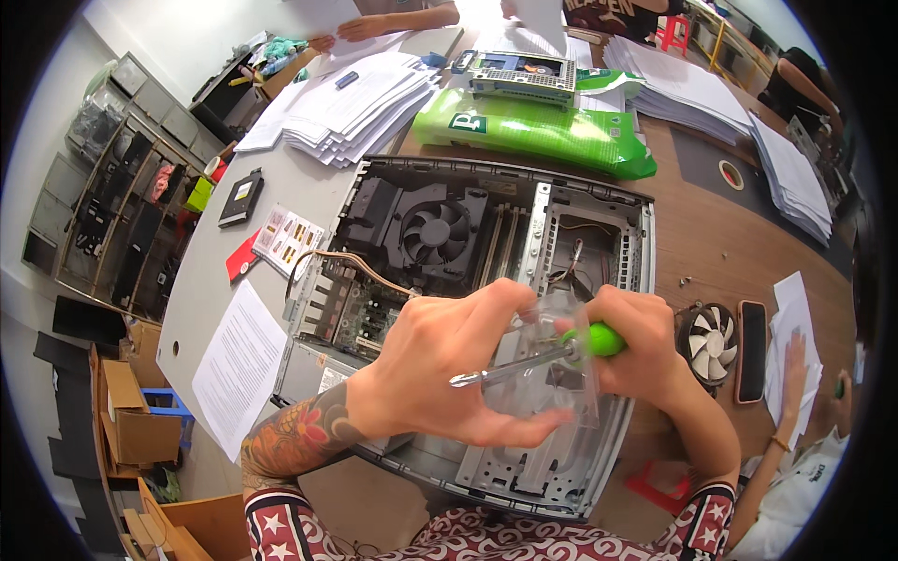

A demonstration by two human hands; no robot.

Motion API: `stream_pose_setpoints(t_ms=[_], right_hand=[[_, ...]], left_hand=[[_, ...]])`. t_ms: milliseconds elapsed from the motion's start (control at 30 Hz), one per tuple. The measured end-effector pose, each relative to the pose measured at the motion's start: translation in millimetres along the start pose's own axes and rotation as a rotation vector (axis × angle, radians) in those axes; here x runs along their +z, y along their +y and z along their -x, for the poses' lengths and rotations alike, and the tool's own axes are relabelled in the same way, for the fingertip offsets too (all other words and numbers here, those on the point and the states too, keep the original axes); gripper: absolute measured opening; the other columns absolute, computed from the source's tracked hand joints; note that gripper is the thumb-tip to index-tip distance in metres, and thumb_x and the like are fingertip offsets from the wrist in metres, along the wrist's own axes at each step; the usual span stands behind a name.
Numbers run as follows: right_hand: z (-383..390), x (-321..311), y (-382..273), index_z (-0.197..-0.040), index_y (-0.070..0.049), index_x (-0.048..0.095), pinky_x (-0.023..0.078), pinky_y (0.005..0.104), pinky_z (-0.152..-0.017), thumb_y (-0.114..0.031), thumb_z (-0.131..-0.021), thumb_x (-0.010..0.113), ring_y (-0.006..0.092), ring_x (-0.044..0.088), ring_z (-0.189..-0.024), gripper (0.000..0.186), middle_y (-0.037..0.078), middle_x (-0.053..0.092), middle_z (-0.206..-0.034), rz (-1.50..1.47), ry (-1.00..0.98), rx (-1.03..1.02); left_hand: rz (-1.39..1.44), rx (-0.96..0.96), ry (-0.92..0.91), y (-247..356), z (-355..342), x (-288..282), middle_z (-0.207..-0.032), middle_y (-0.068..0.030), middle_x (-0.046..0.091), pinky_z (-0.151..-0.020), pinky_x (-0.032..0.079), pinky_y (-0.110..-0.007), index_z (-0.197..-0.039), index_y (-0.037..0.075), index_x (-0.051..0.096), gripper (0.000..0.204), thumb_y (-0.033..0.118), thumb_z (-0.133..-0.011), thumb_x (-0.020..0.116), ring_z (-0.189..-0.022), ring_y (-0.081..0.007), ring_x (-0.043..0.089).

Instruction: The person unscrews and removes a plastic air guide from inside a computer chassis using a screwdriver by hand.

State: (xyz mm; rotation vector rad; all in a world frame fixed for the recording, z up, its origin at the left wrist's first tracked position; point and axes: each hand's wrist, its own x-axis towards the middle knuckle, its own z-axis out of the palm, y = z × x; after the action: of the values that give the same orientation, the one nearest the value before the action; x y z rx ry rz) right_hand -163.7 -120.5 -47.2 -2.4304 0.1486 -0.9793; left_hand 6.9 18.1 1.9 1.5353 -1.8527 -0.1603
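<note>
Over an opened computer case (608, 486), both of my hands are raised close together. My left hand (426, 365) has its thumb and fingers bent around the edges of a clear plastic package (572, 397). My right hand (645, 346) is closed around the green handle of a screwdriver (510, 369), pressed against the package's right side. The metal shaft points left, toward my left palm. Inside the case sit a black cooling fan (436, 234) and a circuit board (351, 313). My hands hide part of the case's middle.
Behind the case lie a green plastic packet (533, 136) and a metal drive cage (524, 77). Paper stacks (360, 107) stand at the far left. A loose fan (708, 343) and a phone (751, 351) lie to the right. Another person's hand (795, 374) rests on paper.
</note>
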Motion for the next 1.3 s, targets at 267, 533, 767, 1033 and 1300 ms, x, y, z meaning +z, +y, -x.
stream_pose_setpoints(t_ms=[267, 533, 767, 1033, 1300], right_hand=[[0.6, 2.0, 1.8, -0.077, -0.004, 0.055, 0.039, 0.033, -0.044, -0.005, -0.069, 0.077, 0.0249, 0.052, -0.049, 0.023, 0.009, 0.053, -0.064, 0.005, 0.095, 0.044], [3.0, 2.1, 4.2, -0.08, -0.005, 0.058, 0.04, 0.0296, -0.043, -0.008, -0.068, 0.079, 0.0224, 0.054, -0.049, 0.024, 0.007, 0.057, -0.067, 0.05, 0.119, 0.018], [-0.8, 2.0, 3.5, -0.094, -0.005, 0.061, 0.042, 0.0256, -0.043, -0.01, -0.065, 0.08, 0.0165, 0.058, -0.052, 0.035, 0.005, 0.063, -0.076, -0.079, 0.176, -0.127], [-1.7, -8.0, 5.0, -0.108, -0.003, 0.064, 0.042, 0.0252, -0.042, -0.012, -0.066, 0.08, 0.0154, 0.058, -0.052, 0.046, 0.006, 0.064, -0.079, -0.05, 0.077, -0.335], [-0.7, 0.0, 10.0, -0.107, -0.002, 0.065, 0.043, 0.0256, -0.041, -0.011, -0.068, 0.079, 0.0161, 0.059, -0.051, 0.042, 0.006, 0.065, -0.076, -0.178, 0.094, -0.284]], left_hand=[[0.375, -0.048, 0.091, -9.9, -2.9, -9.4, -0.068, -0.0023, 0.053, -0.042, 0.036, -0.021, -0.092, 0.002, 0.048, 0.055, 0.026, -0.057, 0.084, -0.048, -0.0048, 0.044], [0.301, -0.094, 0.046, -13.4, -3.5, -14.5, -0.07, -0.0024, 0.054, -0.042, 0.036, -0.019, -0.092, 0.002, 0.048, 0.055, 0.025, -0.056, 0.083, -0.049, -0.0032, 0.043], [0.175, -0.002, 0.057, -11.7, -3.5, -17.4, -0.07, -0.0067, 0.057, -0.047, 0.046, -0.025, -0.089, 0.001, 0.048, 0.054, 0.028, -0.058, 0.083, -0.051, -0.0116, 0.054], [0.118, -0.03, -0.134, -5.9, -3.0, 0.1, -0.064, -0.0087, 0.055, -0.046, 0.046, -0.033, -0.086, 0.003, 0.047, 0.052, 0.038, -0.064, 0.079, -0.05, -0.0274, 0.059], [0.097, -0.06, -0.125, -4.1, -4.7, -4.0, -0.063, -0.007, 0.054, -0.045, 0.046, -0.032, -0.085, 0.004, 0.047, 0.055, 0.043, -0.064, 0.079, -0.048, -0.0251, 0.057]])
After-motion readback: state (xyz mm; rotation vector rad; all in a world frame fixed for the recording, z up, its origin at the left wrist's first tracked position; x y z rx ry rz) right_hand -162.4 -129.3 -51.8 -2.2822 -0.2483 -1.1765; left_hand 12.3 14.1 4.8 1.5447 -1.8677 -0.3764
